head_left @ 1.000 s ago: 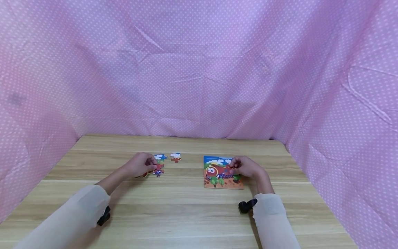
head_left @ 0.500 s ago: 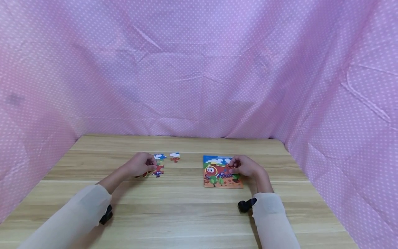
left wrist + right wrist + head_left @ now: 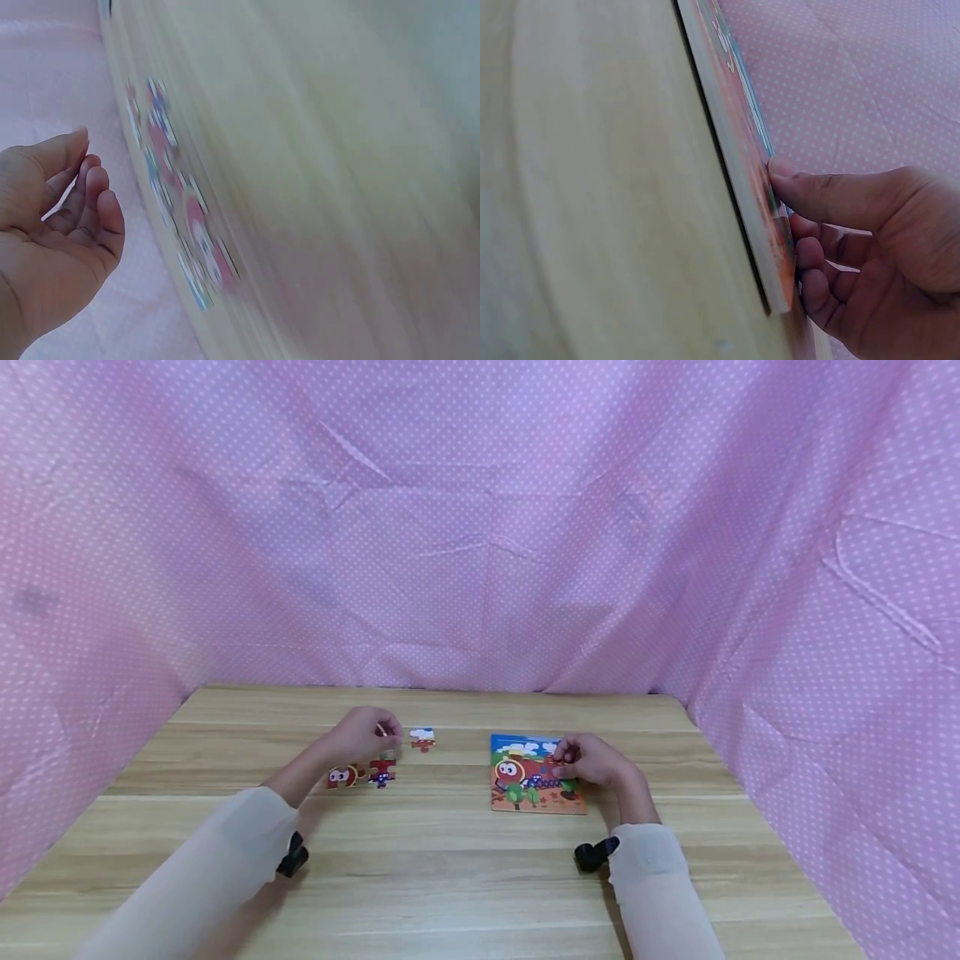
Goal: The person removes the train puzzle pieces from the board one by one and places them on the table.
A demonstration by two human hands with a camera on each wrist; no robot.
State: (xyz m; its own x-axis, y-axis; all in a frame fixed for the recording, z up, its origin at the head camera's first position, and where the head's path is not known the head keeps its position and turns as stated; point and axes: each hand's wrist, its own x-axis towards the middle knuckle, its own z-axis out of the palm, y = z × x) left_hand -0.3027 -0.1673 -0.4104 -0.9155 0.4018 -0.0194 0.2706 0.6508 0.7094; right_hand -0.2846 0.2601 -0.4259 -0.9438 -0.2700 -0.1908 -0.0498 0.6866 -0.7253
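Handling the loose pieces toward the table's far edge calls for a light left hand and a steady right hand at the puzzle; fingers curled, any pinch undeterminable.

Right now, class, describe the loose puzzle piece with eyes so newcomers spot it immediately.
On the wooden table, find the left hand. The loose piece lies below that hand in the head view, left of another red piece. White eyes set it apart from that neighbour.
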